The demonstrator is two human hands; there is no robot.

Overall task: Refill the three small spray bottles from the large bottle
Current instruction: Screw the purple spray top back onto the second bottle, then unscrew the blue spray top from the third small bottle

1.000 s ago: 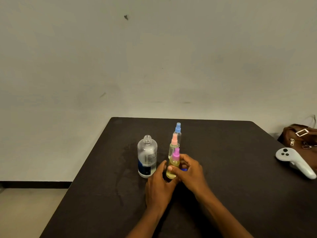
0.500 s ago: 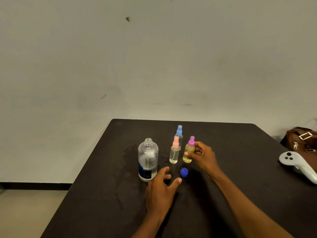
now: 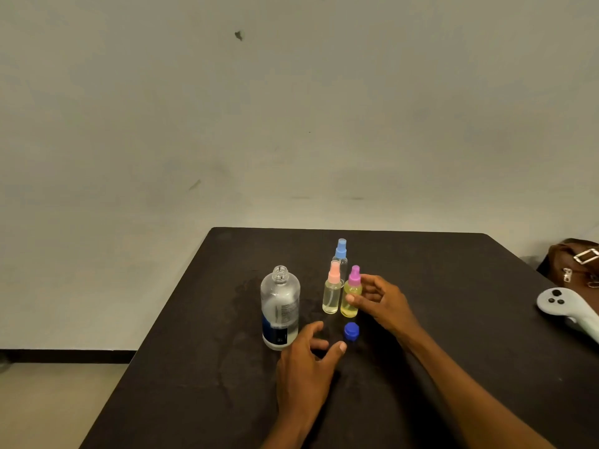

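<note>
The large bottle [image 3: 280, 309] stands uncapped at the left of the group, and its blue cap [image 3: 351, 331] lies on the table [image 3: 453, 319] near it. To its right stand the peach-topped spray bottle [image 3: 332, 291] and the magenta-topped spray bottle [image 3: 351, 294]. Both have sprayers on and liquid inside. The blue-topped spray bottle [image 3: 340, 257] is just behind them, and its level is unclear. The filling seems nearly finished, with recapping probably left. The right hand [image 3: 382, 303] has its thumb on the magenta-topped one, but I cannot tell if it truly grips. The left hand [image 3: 304, 367] rests relaxed and holds nothing.

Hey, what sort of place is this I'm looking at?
Probably a plain indoor workroom, perhaps a recording setup: a bare scuffed wall, one dark table, and a white handheld controller beside a brown bag.
</note>
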